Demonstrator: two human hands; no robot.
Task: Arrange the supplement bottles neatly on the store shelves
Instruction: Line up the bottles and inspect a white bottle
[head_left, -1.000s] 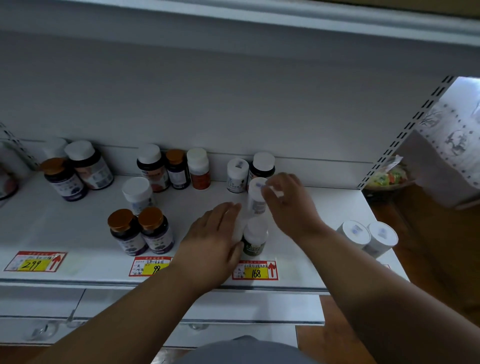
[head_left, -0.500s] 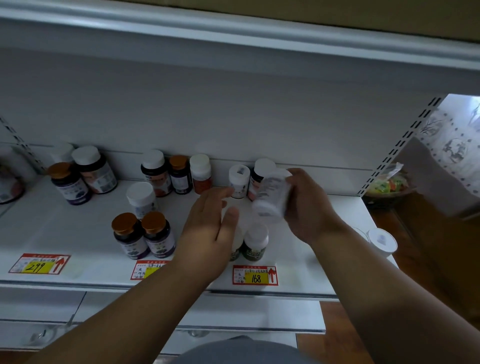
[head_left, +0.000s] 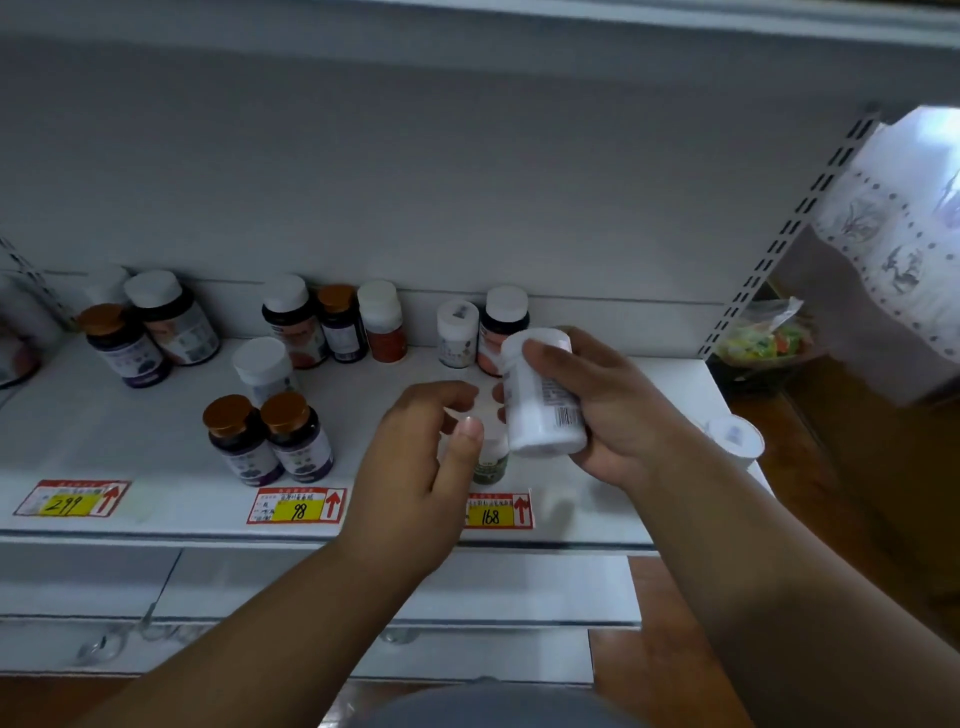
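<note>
My right hand (head_left: 618, 410) grips a white bottle (head_left: 540, 400) tilted above the white shelf (head_left: 156, 457), its cap pointing up and back. My left hand (head_left: 415, 462) hovers beside it with fingers apart, holding nothing. Behind my left thumb a small green-labelled bottle (head_left: 491, 462) stands near the shelf front, partly hidden. Two dark gold-capped bottles (head_left: 270, 441) stand left of my hands. Several more bottles (head_left: 337, 327) line the back, including two white-capped ones (head_left: 480, 332) behind my hands.
Price tags 299 (head_left: 70, 499), 98 (head_left: 300, 506) and 168 (head_left: 498, 512) sit on the shelf's front edge. A white bottle (head_left: 735, 439) lies at the shelf's right end. A slotted upright (head_left: 789, 234) bounds the right side. Lower shelves sit below.
My right hand has lifted the white bottle off the shelf and tipped it, bringing it lower and closer. My left hand has let go of the small bottles and spread its fingers.
</note>
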